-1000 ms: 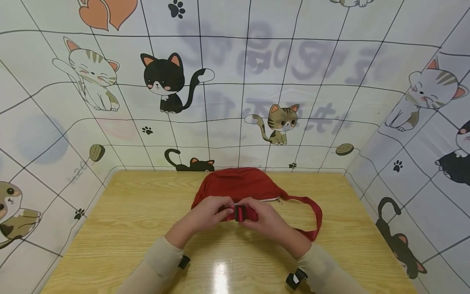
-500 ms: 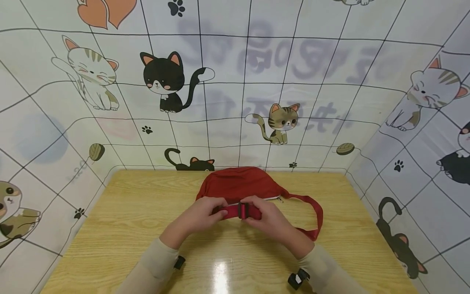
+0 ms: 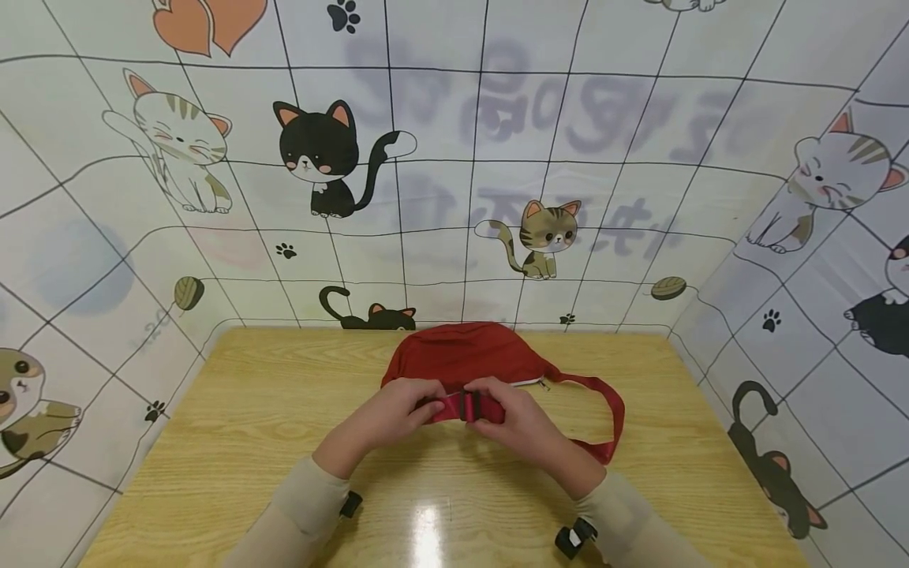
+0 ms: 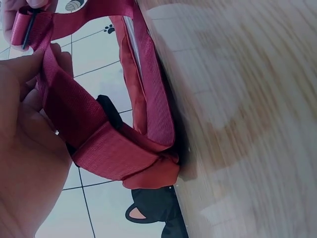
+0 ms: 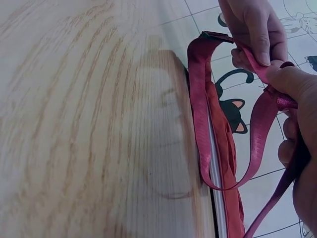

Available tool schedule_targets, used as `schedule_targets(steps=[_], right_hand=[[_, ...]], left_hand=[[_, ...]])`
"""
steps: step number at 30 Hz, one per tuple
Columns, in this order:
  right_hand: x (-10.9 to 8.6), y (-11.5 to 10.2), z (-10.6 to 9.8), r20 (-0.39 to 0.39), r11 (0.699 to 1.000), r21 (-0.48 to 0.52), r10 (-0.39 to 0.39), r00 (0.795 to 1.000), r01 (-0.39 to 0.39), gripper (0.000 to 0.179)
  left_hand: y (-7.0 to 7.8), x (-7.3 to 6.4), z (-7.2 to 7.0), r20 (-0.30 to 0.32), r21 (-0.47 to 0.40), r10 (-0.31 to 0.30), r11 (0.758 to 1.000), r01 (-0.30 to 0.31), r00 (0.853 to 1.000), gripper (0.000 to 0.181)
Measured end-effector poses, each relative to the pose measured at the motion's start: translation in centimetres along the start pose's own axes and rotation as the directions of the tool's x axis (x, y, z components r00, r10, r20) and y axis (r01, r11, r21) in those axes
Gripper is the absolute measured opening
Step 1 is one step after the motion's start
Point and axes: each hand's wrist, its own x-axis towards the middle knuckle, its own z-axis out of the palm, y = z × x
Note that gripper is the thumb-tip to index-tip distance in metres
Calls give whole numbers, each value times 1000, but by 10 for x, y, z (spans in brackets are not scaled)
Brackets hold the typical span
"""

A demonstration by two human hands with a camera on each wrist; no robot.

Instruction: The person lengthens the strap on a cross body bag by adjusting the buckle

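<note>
A red waist bag (image 3: 465, 355) lies on the table, the white-edged zipper along its front side. In front of it my left hand (image 3: 387, 414) pinches the red webbing strap (image 3: 446, 409) between thumb and fingers. My right hand (image 3: 524, 422) grips the same strap just right of a black slide buckle (image 3: 465, 405), fingertips at the buckle's edge. The left wrist view shows a second black buckle (image 4: 110, 112) lower on the strap, near the bag's end. In the right wrist view a loop of strap (image 5: 255, 139) hangs below the right hand (image 5: 302, 99).
The wooden table (image 3: 234, 442) runs back to a white wall sheet (image 3: 440, 189) printed with cats and grid lines, which also rises on both sides. A loose length of strap (image 3: 616, 418) curves over the table at the bag's right.
The hands have moved slightly apart, the left hand shifting left, so more strap shows left of the buckle. The buckle has moved a little right. Over the last half second almost nothing differs.
</note>
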Motion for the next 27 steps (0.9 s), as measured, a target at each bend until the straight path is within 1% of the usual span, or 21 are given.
schedule_targets(steps=[5, 11, 14, 21, 24, 27], right_hand=[[-2, -1, -1, -6, 998, 61, -9, 1000, 9, 55], [-2, 0, -1, 10, 997, 75, -29, 1000, 28, 56], [-2, 1, -1, 10, 996, 79, -33, 999, 32, 56], [0, 0, 1, 13, 994, 88, -71, 997, 70, 56], [0, -1, 2, 12, 994, 74, -82, 997, 81, 57], [-1, -1, 3, -1, 996, 49, -78, 997, 78, 57]], left_hand=[[2, 1, 0, -8, -10, -9, 1000, 9, 1000, 13], [3, 4, 2, -15, -11, 24, 1000, -25, 1000, 11], [3, 5, 3, -23, -31, 38, 999, -39, 999, 13], [6, 6, 1, -9, -98, 22, 995, -23, 1000, 14], [6, 6, 2, -1, -101, 16, 995, -16, 1000, 12], [5, 4, 1, 5, -94, -2, 996, 2, 1000, 14]])
